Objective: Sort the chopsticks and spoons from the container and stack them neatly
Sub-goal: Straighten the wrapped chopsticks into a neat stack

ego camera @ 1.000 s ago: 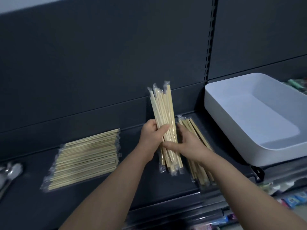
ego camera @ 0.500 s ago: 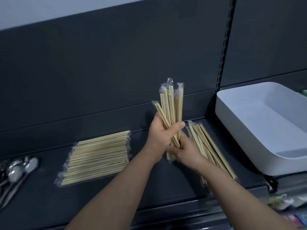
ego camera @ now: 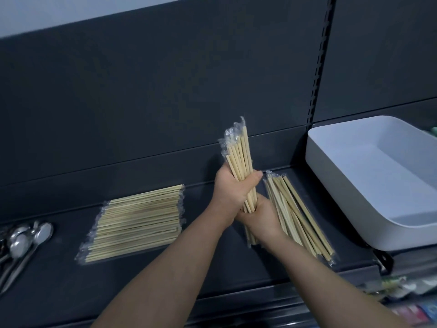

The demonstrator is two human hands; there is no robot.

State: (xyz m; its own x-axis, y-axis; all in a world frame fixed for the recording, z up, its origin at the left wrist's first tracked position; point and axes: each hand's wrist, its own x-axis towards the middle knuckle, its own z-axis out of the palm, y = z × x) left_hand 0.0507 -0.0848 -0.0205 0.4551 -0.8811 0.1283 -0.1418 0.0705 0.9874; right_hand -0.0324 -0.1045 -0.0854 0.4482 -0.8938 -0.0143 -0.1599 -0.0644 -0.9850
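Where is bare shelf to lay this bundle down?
Bare shelf shows between the spoons and the neat stack, and along the front edge before that stack. The gap between neat stack and loose pile is bare too, beneath the left hand and right hand gripping the bundle. Crowded: the right end, loose pile beside the white container.
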